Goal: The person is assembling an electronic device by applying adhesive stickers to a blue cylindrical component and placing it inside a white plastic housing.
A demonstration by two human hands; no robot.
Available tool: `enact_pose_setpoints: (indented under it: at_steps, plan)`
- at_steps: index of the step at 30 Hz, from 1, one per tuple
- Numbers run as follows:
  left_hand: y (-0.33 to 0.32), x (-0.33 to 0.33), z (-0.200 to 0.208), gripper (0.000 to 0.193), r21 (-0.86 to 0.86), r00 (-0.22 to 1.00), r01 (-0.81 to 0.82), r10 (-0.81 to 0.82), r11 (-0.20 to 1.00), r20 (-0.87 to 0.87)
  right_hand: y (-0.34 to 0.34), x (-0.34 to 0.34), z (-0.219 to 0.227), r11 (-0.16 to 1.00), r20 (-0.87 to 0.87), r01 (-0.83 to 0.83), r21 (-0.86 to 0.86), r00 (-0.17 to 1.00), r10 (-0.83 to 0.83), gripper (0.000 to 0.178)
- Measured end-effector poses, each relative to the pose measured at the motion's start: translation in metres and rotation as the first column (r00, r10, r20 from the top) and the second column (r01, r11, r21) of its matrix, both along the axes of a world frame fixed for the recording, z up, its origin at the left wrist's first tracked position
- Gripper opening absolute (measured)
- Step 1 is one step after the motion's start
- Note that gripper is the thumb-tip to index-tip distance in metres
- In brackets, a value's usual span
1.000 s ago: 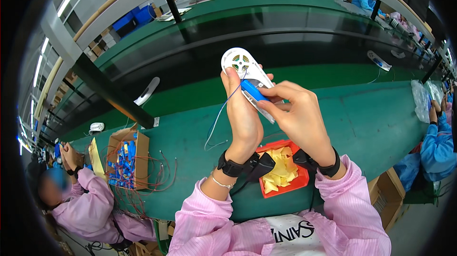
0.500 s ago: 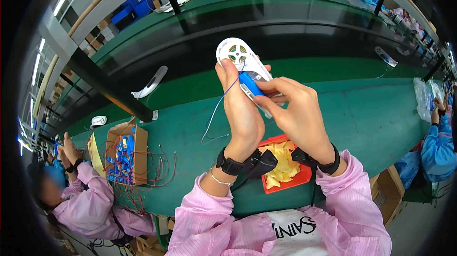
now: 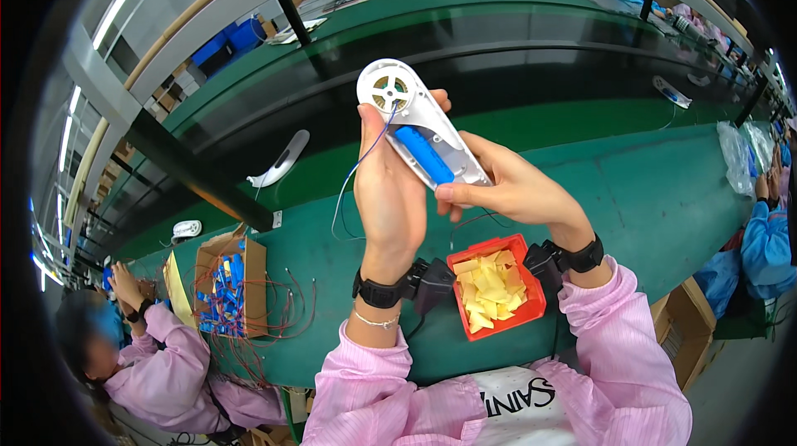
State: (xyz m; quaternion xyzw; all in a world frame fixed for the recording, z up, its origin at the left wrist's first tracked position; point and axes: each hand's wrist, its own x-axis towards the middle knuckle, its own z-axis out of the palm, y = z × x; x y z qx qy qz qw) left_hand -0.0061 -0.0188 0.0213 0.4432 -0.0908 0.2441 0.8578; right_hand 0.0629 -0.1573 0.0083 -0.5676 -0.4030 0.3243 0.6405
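Observation:
A white plastic casing (image 3: 422, 110) is held up above the bench, its round end with a spoked grille and a coppery ring inside. Within its hollow lies a blue cylindrical battery (image 3: 424, 155), lengthwise. Blue and white wires (image 3: 359, 165) come from the round end and dangle past my wrist. My left hand (image 3: 390, 189) cradles the casing from the left, fingertips showing beyond its far side. At the lower end, my right hand (image 3: 519, 185) pinches the casing's edge, thumb beside the battery's end.
In front of me a red tray (image 3: 533, 309) holds yellow paper slips (image 3: 494, 288). A cardboard box (image 3: 255, 288) of blue batteries with trailing red wires stands left, near a person in pink (image 3: 166, 371). White casing parts (image 3: 286, 160) lie further back, near a dark post (image 3: 195, 155).
My right fingers have moved off the battery to the casing's lower edge, leaving the battery more exposed. The casing has shifted slightly left, and the view has turned a little.

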Motion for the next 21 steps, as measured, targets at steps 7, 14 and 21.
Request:
enact_pose_setpoints:
  at_steps: [7,14,21]
  plan:
    - [0.005,0.001,-0.008,0.047,0.361,0.992,-0.061,0.096,0.931,-0.079,-0.013,0.007,0.007,0.997,0.101,0.068,0.037,0.992,-0.071,0.043]
    - [0.002,-0.004,-0.002,0.036,0.421,0.978,-0.133,0.189,0.897,-0.094,-0.008,0.004,0.002,0.999,0.019,0.010,0.031,1.000,-0.010,0.040]
    - [-0.002,0.010,-0.014,0.029,0.471,0.953,-0.282,0.303,0.836,0.032,0.001,-0.002,-0.006,0.984,-0.042,0.151,0.099,0.988,-0.148,0.039]
